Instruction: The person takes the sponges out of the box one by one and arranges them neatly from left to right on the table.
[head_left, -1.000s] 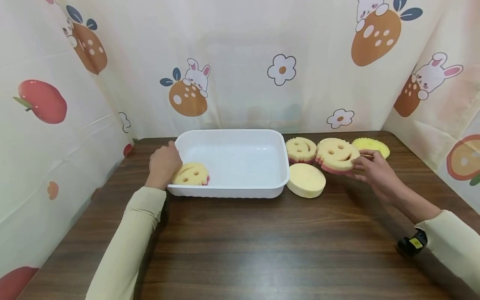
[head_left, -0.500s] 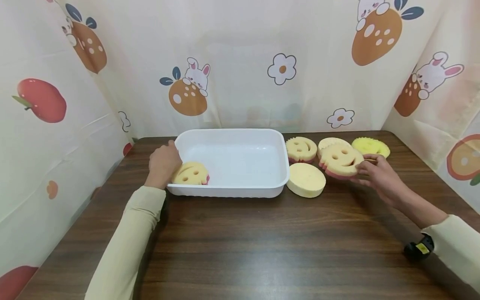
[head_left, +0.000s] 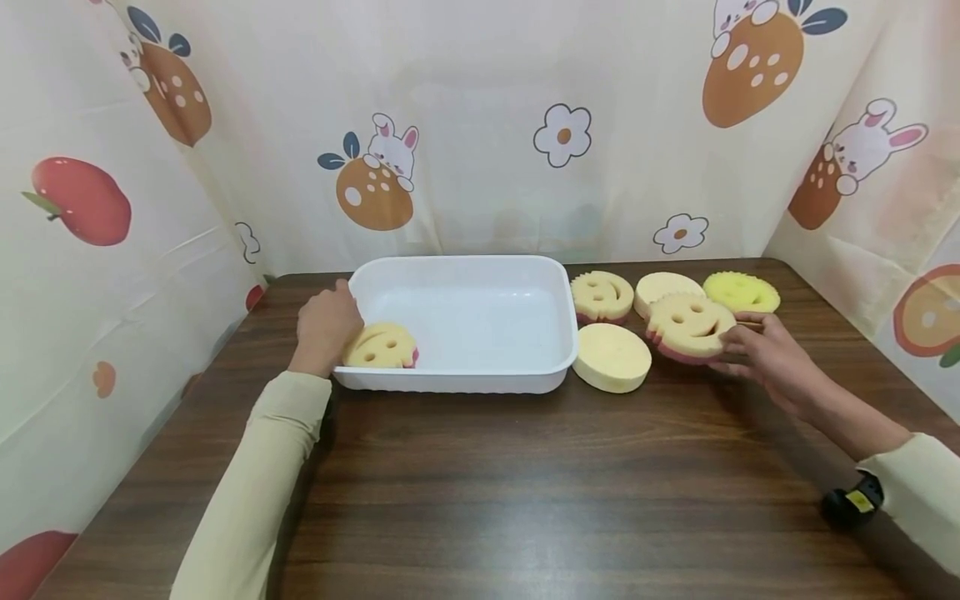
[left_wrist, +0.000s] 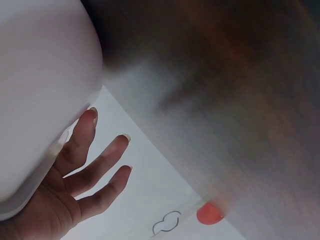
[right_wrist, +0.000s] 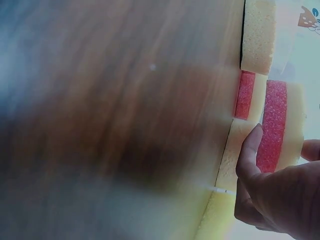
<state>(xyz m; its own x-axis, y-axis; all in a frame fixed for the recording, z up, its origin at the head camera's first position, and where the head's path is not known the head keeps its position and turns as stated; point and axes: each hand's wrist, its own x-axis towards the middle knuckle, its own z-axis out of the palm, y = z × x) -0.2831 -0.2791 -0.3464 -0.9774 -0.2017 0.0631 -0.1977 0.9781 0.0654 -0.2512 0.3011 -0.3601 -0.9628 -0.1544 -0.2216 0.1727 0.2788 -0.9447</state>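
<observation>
My right hand [head_left: 768, 354] pinches a smiley-face sponge [head_left: 686, 327] by its right edge, thumb on one side and fingers on the other. Cream on top and pink underneath, this sponge is lifted off the table, as the right wrist view shows. My left hand [head_left: 327, 325] holds the left rim of a white plastic tray [head_left: 457, 382]. Seen from the left wrist, several fingers [left_wrist: 102, 167] spread along the tray's outer wall; the thumb is hidden. Inside the tray's near left corner lies another smiley sponge [head_left: 382, 346], cream with a pink edge.
Right of the tray sit a smiley sponge [head_left: 602, 297], a plain round cream sponge [head_left: 612, 358], a second plain round one [head_left: 667, 286] and a yellow smiley sponge [head_left: 741, 291]. A patterned curtain [head_left: 480, 125] encloses the wooden table [head_left: 510, 492] at back and sides.
My right hand has drawn the smiley sponge toward me and slightly right, uncovering the plain round sponge behind it. The left hand and the tray keep their place.
</observation>
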